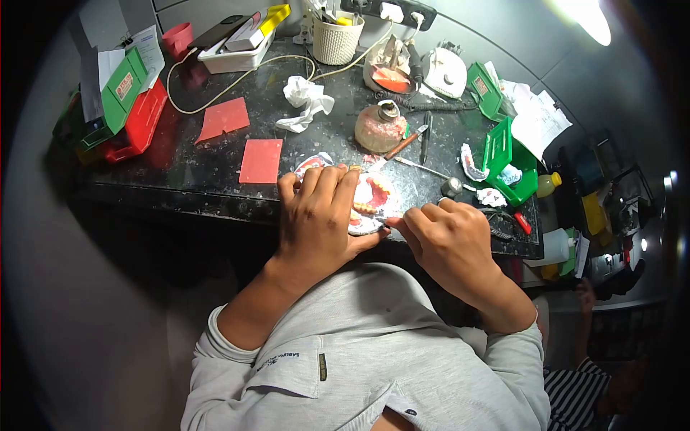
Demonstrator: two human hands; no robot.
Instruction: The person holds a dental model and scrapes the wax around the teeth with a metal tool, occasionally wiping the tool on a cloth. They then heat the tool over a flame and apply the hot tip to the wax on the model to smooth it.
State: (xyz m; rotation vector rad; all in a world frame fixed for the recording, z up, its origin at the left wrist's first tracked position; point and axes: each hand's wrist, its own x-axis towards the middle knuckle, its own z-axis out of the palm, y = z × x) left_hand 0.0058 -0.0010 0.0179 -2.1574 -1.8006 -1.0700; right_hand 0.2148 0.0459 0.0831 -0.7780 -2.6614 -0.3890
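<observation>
My left hand (320, 208) is closed around a white plaster dental cast (368, 227) at the front edge of the bench, its thumb along the near side. My right hand (453, 230) is curled beside it, its fingers closed on a thin tool whose dark end reaches the cast's edge. The tool is mostly hidden, so its kind does not show. Just beyond the cast lies a pink wax denture (379, 192) with a row of teeth. Another white and pink piece (314, 163) shows behind my left knuckles.
Two pink wax sheets (261, 161) lie to the left. A round spirit burner (381, 128) stands behind the cast, near a wooden-handled knife (407, 142). An open green box (509, 161) sits right, crumpled tissue (305, 104) further back. Another person's striped sleeve (593, 373) shows lower right.
</observation>
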